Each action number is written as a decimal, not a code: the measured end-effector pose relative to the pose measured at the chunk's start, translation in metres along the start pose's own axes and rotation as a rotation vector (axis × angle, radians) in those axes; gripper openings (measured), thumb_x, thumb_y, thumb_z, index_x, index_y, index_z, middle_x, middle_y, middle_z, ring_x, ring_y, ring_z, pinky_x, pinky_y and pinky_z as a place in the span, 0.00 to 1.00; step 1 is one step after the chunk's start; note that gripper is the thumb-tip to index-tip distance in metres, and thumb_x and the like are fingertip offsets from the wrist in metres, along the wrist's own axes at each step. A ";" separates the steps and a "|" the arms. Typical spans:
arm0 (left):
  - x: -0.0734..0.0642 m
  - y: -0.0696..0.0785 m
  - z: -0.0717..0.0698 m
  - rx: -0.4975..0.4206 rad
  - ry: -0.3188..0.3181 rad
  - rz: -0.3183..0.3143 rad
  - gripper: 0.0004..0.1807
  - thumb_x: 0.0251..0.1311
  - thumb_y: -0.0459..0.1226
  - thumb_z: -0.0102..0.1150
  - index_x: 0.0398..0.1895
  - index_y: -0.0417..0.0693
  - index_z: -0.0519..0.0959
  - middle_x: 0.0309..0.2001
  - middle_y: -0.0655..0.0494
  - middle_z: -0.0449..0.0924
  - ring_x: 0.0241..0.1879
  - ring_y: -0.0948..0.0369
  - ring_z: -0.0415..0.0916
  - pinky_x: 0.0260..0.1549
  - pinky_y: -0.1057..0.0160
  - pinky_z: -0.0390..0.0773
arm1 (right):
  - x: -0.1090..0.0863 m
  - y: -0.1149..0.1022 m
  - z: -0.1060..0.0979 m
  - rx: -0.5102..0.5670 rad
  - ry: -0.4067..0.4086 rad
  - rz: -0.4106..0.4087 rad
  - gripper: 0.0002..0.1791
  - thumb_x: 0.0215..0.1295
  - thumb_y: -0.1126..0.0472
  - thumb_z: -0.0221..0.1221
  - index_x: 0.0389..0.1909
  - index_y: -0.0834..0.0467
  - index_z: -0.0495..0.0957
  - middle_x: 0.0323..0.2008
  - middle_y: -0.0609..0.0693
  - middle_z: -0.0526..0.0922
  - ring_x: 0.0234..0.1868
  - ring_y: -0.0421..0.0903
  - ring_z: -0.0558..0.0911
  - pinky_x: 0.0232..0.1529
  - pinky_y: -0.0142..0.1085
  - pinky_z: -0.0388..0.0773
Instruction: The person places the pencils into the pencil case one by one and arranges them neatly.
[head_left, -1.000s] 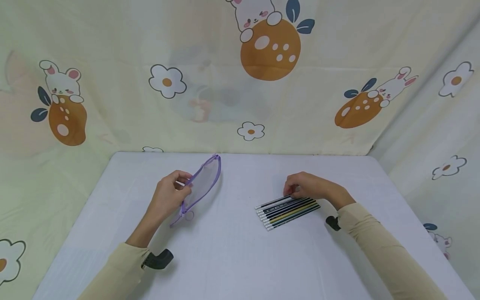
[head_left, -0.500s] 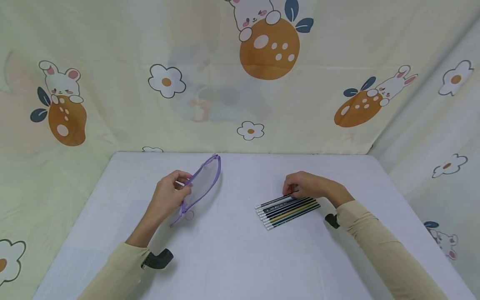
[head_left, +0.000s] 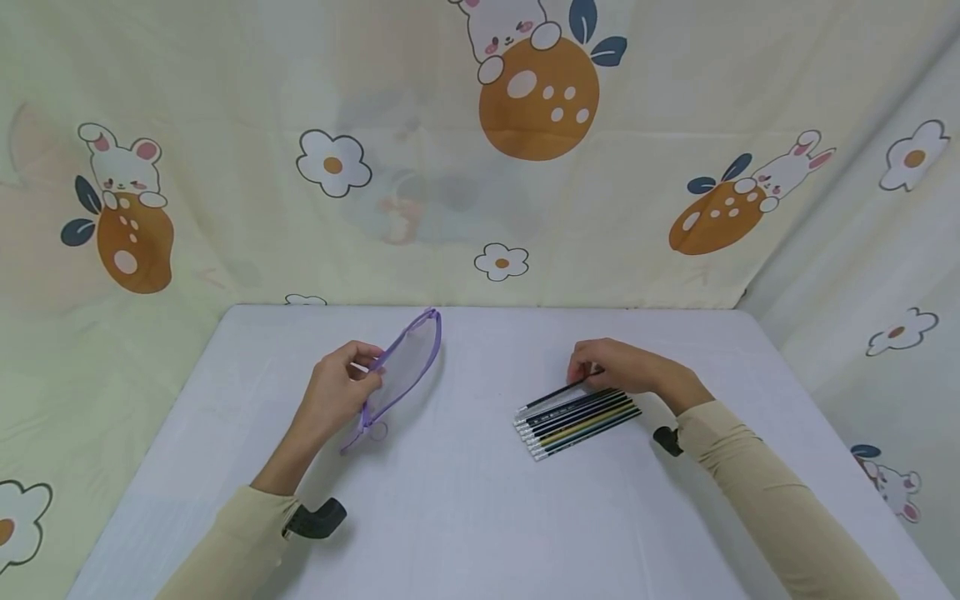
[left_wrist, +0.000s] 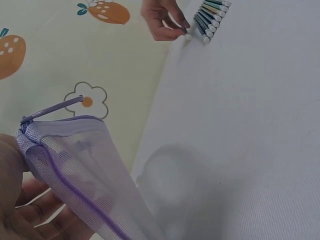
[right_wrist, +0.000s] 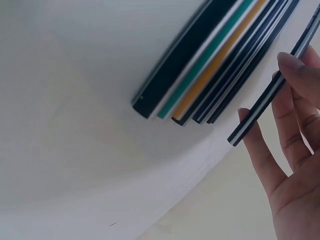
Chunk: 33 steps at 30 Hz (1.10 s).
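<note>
My left hand (head_left: 347, 387) grips a purple mesh zip pouch (head_left: 407, 358) by its side, above the left part of the table. In the left wrist view the pouch (left_wrist: 95, 170) shows sheer mesh, a purple zip and a strap loop at its corner. My right hand (head_left: 618, 367) pinches one dark striped pencil (right_wrist: 270, 90) between thumb and fingers, at the far edge of a row of pencils (head_left: 573, 425). The held pencil is apart from the others in the right wrist view. The row lies side by side, white-tipped ends pointing left, with one yellow and one green among dark ones.
Everything is on a white-covered table (head_left: 450, 517). A cream curtain (head_left: 420, 192) with rabbit and flower prints hangs along its back and sides. Black straps (head_left: 318, 518) sit at both wrists.
My right hand has lifted one pencil from the far side of the row, and that pencil now stands slightly apart. The left hand and pouch have stayed in place.
</note>
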<state>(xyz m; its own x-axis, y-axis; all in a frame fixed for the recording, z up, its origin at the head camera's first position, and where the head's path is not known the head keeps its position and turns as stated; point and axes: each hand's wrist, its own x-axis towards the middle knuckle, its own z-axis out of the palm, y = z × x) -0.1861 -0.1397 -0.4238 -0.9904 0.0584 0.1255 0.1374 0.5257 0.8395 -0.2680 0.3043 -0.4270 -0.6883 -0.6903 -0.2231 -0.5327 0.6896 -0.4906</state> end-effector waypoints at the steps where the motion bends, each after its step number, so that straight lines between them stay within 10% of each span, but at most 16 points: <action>1: 0.000 0.000 0.000 -0.002 -0.001 -0.002 0.15 0.59 0.28 0.62 0.51 0.40 0.80 0.43 0.45 0.83 0.39 0.53 0.80 0.25 0.66 0.79 | 0.000 0.000 0.000 -0.011 0.011 -0.001 0.13 0.66 0.73 0.62 0.42 0.51 0.84 0.41 0.43 0.81 0.45 0.42 0.80 0.50 0.39 0.80; 33: -0.001 -0.001 -0.001 -0.022 -0.013 -0.004 0.16 0.59 0.28 0.61 0.51 0.40 0.80 0.44 0.45 0.83 0.39 0.53 0.80 0.26 0.67 0.78 | 0.010 -0.015 -0.004 -0.111 0.255 -0.137 0.15 0.62 0.72 0.67 0.42 0.49 0.81 0.42 0.39 0.79 0.47 0.39 0.79 0.52 0.42 0.81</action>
<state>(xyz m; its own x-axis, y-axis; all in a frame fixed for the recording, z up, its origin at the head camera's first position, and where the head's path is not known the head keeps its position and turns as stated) -0.1848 -0.1407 -0.4240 -0.9910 0.0676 0.1154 0.1337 0.5074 0.8512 -0.2688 0.2883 -0.4181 -0.7006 -0.7107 0.0642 -0.6696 0.6236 -0.4033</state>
